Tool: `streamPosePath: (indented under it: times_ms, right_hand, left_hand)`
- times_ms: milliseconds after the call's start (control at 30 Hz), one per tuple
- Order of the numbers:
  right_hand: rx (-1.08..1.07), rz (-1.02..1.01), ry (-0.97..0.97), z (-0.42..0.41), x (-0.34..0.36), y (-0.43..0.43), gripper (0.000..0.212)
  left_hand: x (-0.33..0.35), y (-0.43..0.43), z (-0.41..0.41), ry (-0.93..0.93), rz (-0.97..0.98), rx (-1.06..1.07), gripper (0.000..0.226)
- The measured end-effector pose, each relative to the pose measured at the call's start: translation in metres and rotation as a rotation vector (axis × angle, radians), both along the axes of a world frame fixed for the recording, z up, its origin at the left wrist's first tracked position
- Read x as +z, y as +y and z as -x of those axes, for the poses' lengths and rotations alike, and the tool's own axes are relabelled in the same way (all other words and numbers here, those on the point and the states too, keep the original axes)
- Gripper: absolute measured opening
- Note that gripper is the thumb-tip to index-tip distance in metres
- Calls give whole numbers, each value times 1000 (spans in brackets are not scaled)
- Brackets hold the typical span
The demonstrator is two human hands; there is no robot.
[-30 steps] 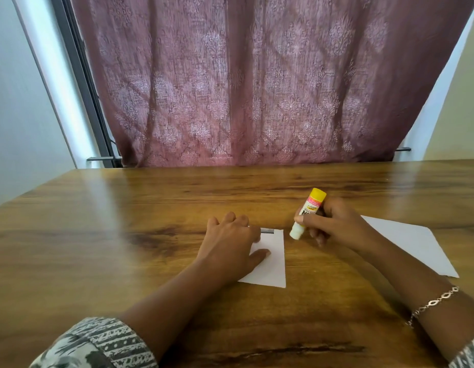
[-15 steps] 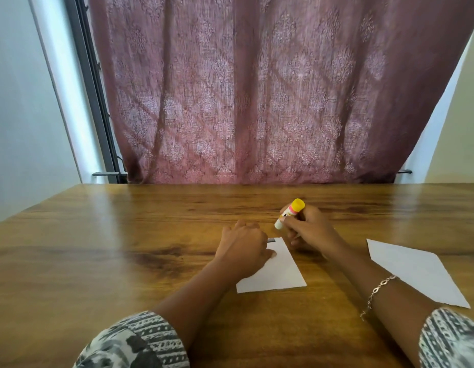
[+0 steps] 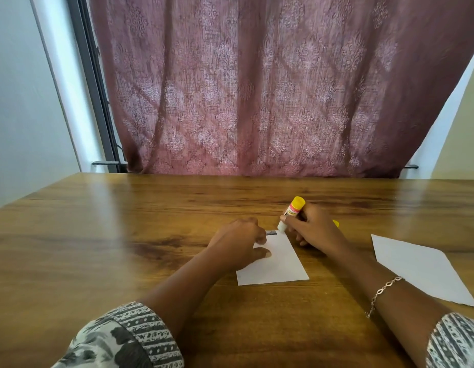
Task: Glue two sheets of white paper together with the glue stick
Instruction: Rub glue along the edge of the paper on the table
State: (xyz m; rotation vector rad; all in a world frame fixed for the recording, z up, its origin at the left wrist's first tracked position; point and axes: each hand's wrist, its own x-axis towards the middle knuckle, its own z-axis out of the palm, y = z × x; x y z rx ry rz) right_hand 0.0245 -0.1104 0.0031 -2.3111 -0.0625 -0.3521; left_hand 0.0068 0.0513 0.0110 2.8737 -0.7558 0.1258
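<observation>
**Tip of the glue stick (image 3: 293, 210) brought to the small sheet (image 3: 277, 264)**

Since a second ago the right hand (image 3: 316, 231) has carried the stick in from just beside the paper. Its white end now meets the sheet's far right corner. Over the last half second it has barely shifted. The sheet now lies turned a little, with its right edge slanting.

The right hand has its fingers curled round the barrel and grips low, close to the white end. Its forearm comes in from the lower right, with a bracelet (image 3: 382, 293) on the wrist. The left hand (image 3: 238, 244) lies palm down on the sheet's left part, fingers loosely bent and thumb stretched onto the paper. It presses the sheet and grasps nothing. Its forearm enters from the lower left in a patterned sleeve (image 3: 129, 341).

The stick is tilted, yellow end up and away, white end down toward the left. A red-orange band sits below the yellow. Whether glue actually touches the paper cannot be told.

A short dark strip (image 3: 271, 233) shows at the sheet's far edge, between the left fingertips and the tip. A yellow piece (image 3: 335, 223) peeks out behind the right hand. The second sheet (image 3: 421, 269) lies flat, well apart to the right on the wooden table (image 3: 98, 248).
</observation>
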Motion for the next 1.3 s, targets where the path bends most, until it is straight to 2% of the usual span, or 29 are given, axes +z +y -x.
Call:
streamPosePath:
  times_ms: [267, 800, 1300]
  right_hand:
    - [-5, 56, 12, 0, -1, 1, 22]
    - [37, 12, 35, 25, 1, -7, 15]
    - [104, 74, 18, 48, 7, -6, 21]
  left_hand:
    - [-1, -1, 0, -5, 8, -2, 37]
    - [-4, 0, 0, -24, 28, -2, 36]
    - [-6, 3, 0, -29, 44, 2, 36]
